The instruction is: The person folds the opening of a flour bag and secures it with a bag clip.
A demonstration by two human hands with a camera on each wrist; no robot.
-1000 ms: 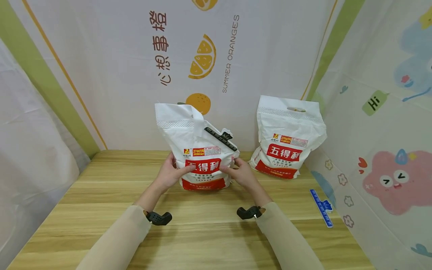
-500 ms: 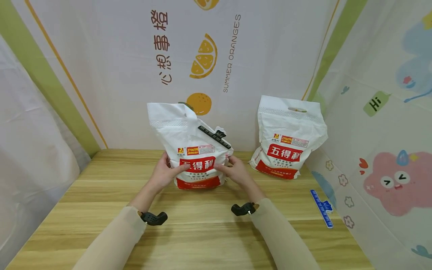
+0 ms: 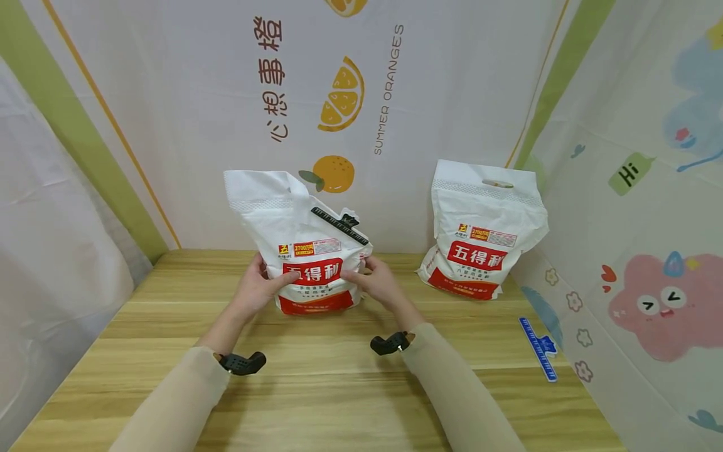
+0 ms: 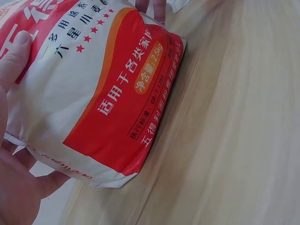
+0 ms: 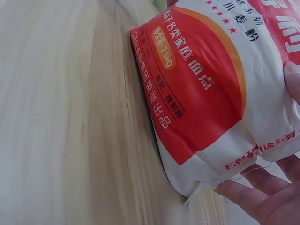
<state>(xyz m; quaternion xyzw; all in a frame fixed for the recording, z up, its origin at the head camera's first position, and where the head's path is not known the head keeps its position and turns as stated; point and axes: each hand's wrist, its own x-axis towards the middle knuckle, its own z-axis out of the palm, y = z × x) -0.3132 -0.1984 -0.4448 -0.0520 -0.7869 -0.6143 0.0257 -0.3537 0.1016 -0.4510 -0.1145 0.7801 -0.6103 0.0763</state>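
Observation:
A white and red flour bag [image 3: 319,289] stands on the wooden table, its top folded over at the right corner and clamped by a black clip [image 3: 339,225]. My left hand [image 3: 254,290] grips the bag's left side, thumb across the front and fingers behind the edge. From the opposite side my right hand [image 3: 377,282] holds it the same way. Both wrist views show the bag's lower front, with the left thumb [image 4: 16,58] and the right fingers [image 5: 262,187] against it. The fingers behind the bag are partly hidden.
A second flour bag [image 3: 479,232] with a cut-out handle stands at the back right, by the curtain. A blue clip [image 3: 538,349] lies on the table [image 3: 339,402] near its right edge. Printed curtains [image 3: 198,125] close off the back and sides.
Both hands have moved left along the table, and the clipped flour bag has shifted left with them. The other bag and the blue clip have stayed in place.

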